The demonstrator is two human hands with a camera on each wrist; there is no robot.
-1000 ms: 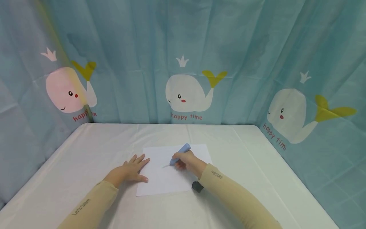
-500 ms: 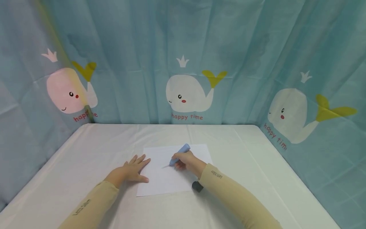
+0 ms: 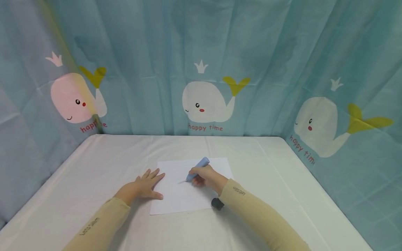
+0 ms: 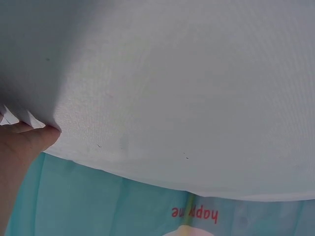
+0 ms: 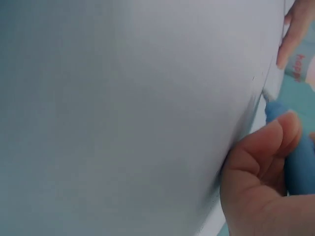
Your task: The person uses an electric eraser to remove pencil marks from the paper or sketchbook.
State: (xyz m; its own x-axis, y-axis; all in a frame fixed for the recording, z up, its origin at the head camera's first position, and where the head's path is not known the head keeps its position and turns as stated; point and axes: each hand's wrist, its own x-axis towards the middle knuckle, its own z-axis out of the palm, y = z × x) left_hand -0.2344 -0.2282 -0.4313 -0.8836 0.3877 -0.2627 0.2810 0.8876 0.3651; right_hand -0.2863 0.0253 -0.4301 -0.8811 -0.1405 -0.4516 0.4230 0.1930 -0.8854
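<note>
Paper [image 3: 188, 190] on table [image 3: 94, 167]; left hand [image 3: 141, 188] left of pen [image 3: 197, 169]

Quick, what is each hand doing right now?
Left hand: open, flat on the paper.
Right hand: holding the blue pen, tip on paper.

Right hand [image 3: 205, 175] grips blue pen [image 3: 197, 168], tip seemingly on paper [image 3: 182, 195]; left hand [image 3: 142, 187] flat.

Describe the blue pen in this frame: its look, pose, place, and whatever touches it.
The blue pen is a thick, light-blue barrel, plastic by its look, with a rounded far end. It slants, the upper end away from the person and to the right, the tip down near the middle of the white sheet of paper. The right hand grips its lower half, fingers curled round the barrel; the right wrist view shows the same grip. No mark on the paper can be made out.
</note>
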